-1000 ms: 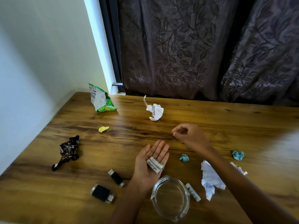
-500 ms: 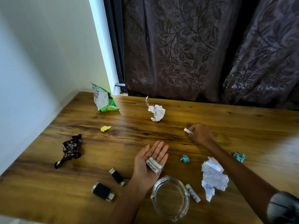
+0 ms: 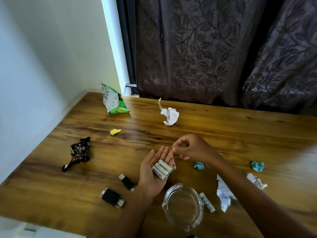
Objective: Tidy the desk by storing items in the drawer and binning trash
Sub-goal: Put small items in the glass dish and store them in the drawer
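Left hand (image 3: pixel 151 170) palm up, fingers straight, above the table (image 3: pixel 223 134); three batteries (image 3: pixel 162 169) lie side by side across its palm. Right hand (image 3: pixel 192 147) just beside the left fingertips, fingers curled loosely; no object visible in it. A fourth battery (image 3: pixel 207 202) lies on the table beside the glass ashtray (image 3: pixel 183 206).

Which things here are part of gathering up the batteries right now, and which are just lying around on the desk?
In the job:
left hand, palm up
three batteries on that palm
right hand just above its fingers
loose battery beside the glass dish

Lying about:
glass dish
two USB sticks
green snack bag
dark wrapper
crumpled white paper
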A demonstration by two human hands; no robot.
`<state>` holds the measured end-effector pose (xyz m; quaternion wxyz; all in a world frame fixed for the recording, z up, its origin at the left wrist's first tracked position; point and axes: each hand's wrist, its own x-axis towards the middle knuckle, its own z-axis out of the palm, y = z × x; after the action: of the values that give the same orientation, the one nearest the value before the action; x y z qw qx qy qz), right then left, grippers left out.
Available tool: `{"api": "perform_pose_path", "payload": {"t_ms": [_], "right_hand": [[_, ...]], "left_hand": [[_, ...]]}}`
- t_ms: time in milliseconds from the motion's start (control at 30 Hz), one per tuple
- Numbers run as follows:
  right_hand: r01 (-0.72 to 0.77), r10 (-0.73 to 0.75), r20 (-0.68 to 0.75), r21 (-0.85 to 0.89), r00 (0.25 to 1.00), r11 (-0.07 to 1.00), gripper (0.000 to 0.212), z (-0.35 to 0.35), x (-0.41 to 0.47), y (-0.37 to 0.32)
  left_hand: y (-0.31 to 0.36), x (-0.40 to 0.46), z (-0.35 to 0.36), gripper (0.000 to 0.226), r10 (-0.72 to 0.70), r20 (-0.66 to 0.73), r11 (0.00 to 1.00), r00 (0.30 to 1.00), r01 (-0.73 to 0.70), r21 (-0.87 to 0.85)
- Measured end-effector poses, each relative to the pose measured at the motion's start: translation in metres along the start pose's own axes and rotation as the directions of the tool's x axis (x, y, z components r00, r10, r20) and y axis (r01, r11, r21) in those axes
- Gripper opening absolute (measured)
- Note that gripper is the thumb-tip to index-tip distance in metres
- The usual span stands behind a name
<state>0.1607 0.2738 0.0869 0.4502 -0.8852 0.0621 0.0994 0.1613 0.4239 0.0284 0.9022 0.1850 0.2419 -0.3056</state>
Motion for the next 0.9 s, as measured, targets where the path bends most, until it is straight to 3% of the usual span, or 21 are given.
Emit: {"api": "perform_pose_path", "payload": {"t_ms": [100, 300, 400, 467, 667, 800, 900], "right_hand": [[-0.017, 0.005, -0.117, -0.098, 0.993, 0.995, 0.011, 0.004, 0.011, 0.013], [-0.022, 0.002, -0.069, -0.281, 0.998, 0.959, 0.041, 0.046, 0.022, 0.033], [0.009, -0.054, -0.111, -0.373, 0.992, 0.928, 0.037, 0.064, 0.023, 0.036], [0.026, -0.069, -0.116, -0.339, 0.991, 0.941, 0.029, 0.064, 0.023, 0.035], [0.091, -0.092, -0.137, -0.015, 0.986, 0.996, 0.022, 0.037, 0.006, 0.015], [0.173, -0.173, 0.025, 0.004, 0.985, 0.985, 0.018, 0.029, -0.012, 0.001], [0.156, -0.150, 0.123, -0.040, 0.981, 0.987, 0.019, 0.032, -0.025, 0.003]], "left_hand": [[0.009, 0.000, -0.003, 0.035, 0.036, -0.006, 0.999, 0.999, -0.036, -0.038], [0.020, -0.001, -0.011, 0.034, 0.082, -0.026, 0.993, 0.996, -0.084, -0.087], [0.018, -0.005, -0.012, 0.036, 0.085, -0.037, 0.993, 0.996, -0.087, -0.075], [0.016, -0.008, -0.013, 0.036, 0.083, -0.042, 0.994, 0.996, -0.086, -0.069], [0.007, -0.013, -0.012, 0.037, 0.096, -0.092, 0.995, 0.991, -0.099, -0.023], [-0.004, -0.020, -0.006, 0.038, 0.064, -0.118, 0.996, 0.991, -0.057, 0.063], [-0.013, -0.029, -0.001, 0.050, -0.045, -0.084, 0.989, 0.995, 0.056, 0.134]]}}
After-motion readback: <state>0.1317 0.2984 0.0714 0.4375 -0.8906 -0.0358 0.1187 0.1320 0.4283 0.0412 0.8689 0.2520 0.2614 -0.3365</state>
